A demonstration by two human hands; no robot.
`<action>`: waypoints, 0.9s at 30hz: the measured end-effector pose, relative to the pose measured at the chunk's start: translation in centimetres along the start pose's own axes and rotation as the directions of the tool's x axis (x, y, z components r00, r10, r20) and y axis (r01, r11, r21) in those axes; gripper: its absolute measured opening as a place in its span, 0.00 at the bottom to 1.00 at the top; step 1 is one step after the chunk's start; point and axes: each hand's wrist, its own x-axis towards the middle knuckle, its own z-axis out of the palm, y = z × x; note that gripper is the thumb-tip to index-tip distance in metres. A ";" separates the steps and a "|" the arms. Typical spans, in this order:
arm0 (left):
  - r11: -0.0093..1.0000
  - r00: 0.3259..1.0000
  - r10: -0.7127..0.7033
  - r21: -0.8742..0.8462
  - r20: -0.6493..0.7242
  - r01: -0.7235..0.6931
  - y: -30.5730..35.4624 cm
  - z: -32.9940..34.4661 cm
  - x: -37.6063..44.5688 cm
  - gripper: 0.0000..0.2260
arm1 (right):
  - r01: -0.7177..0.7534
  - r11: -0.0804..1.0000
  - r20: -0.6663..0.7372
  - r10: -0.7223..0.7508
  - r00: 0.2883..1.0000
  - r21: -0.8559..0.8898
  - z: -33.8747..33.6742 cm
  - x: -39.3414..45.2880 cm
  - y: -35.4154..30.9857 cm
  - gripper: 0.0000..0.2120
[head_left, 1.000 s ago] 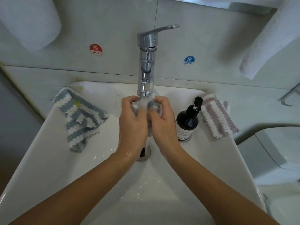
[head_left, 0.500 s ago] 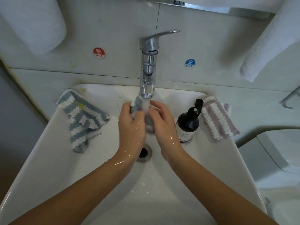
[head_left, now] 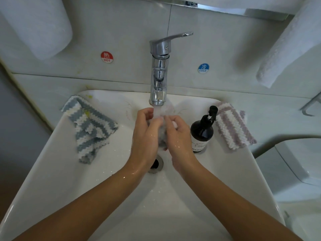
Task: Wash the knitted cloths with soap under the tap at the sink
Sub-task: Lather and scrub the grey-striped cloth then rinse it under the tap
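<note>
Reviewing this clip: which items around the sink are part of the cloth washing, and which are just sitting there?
In the job:
left hand and right hand, gripping a grey cloth
tap, running
soap bottle
blue striped cloth
pink striped cloth
sink

Lying about:
white towels
HOT sticker, COLD sticker

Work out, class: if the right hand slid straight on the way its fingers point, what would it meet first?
The right hand points up-left, so it would first press the wet grey knitted cloth against the left hand; depth is hard to judge.
</note>
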 end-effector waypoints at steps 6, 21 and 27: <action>0.954 0.987 -0.152 0.254 -0.045 0.158 -1.3 0.5 0.3 0.23 | 0.139 0.990 -0.063 -0.137 0.989 0.034 -0.1 -0.1 0.0 0.07; 0.985 0.989 0.081 0.163 -0.124 -0.060 -1.1 0.1 0.1 0.18 | 0.140 0.990 -0.031 -0.141 0.990 -0.008 1.5 -0.9 0.0 0.18; 0.989 0.991 0.117 0.100 -0.070 -0.110 -0.1 0.0 0.2 0.08 | 0.046 0.999 0.105 -0.045 0.993 -0.013 -0.1 0.0 -0.7 0.13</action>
